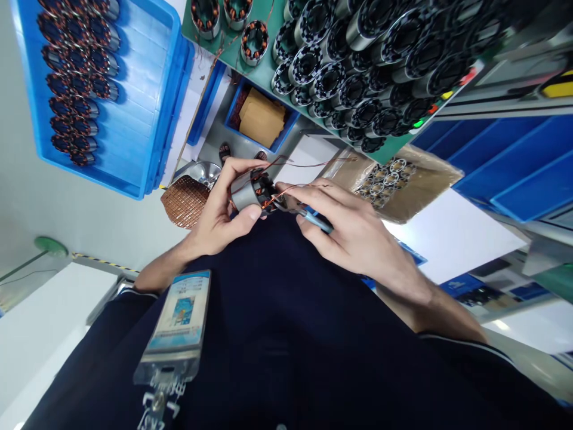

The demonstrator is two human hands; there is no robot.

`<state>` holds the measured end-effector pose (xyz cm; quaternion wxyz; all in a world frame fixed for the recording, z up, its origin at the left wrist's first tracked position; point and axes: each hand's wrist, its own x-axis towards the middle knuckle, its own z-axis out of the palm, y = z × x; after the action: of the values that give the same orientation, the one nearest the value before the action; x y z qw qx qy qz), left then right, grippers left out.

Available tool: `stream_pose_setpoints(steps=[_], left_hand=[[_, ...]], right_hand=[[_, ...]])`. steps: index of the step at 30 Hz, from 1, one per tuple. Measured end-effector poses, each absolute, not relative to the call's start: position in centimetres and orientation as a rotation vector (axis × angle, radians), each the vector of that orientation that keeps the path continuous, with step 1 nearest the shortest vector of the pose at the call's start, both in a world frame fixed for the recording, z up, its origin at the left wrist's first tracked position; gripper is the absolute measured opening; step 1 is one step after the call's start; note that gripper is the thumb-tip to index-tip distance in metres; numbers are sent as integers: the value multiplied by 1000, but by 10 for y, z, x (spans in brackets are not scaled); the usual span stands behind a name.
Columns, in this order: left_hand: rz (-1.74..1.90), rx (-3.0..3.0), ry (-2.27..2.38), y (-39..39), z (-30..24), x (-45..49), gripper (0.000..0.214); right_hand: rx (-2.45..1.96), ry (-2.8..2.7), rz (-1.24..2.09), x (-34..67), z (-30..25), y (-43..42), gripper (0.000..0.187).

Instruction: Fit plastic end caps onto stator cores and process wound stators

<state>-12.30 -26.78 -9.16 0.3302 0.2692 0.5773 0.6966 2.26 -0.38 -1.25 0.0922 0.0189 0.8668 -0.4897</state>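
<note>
My left hand (212, 224) is closed around a motor stator (245, 191), a grey metal ring with black slot liners and copper windings, held tilted in front of my chest. My right hand (353, 230) grips small pliers (317, 221) with a light-blue handle. Their metal jaws reach the stator's open end, by the copper wire; whether they are closed on it I cannot tell. Loose copper wire (313, 165) trails from the stator to the right, above my right hand. Another strand passes near my right fingertips.
Several bare stators (329, 80) crowd the green bench top (230, 54), with wound stators (254, 43) at its left. A blue tray (145, 119) holds rows of wound stators. Below are a blue bin (282, 134) with cardboard, a woven seat (185, 200) and a box (436, 179) of rings.
</note>
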Motion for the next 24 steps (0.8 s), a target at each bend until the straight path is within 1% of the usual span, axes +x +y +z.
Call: stream_pose_setpoints(steps=[8,11,13,16,19,22,24], left_hand=[[1763,675,1559,-268,-83,-128,70],[1764,532,1569,-269,-77,-123,70],[1760,407,1578,-270,-82,-117,72],[1757,226,1585,-267,-114,-107,76],[1693,-50,1589,-252,-176,-107,78],[1557,-359,1658,-233,-234,-114,69],[1539,-453,1682,-227,-251,-119,64]], right_hand=[[43,2623,-1448,18,-8,-9,77],[121,2632,-1435,20,-12,-14,70],[180,2613,-1480,21,-24,-19,62],[250,2526,-1580,11,-67,-23,50],[325,2378,-1554,-13,-134,-21,45],[392,2219,-1437,-40,-199,-15,33],[468,2176,-1375,-50,-225,-11,29]])
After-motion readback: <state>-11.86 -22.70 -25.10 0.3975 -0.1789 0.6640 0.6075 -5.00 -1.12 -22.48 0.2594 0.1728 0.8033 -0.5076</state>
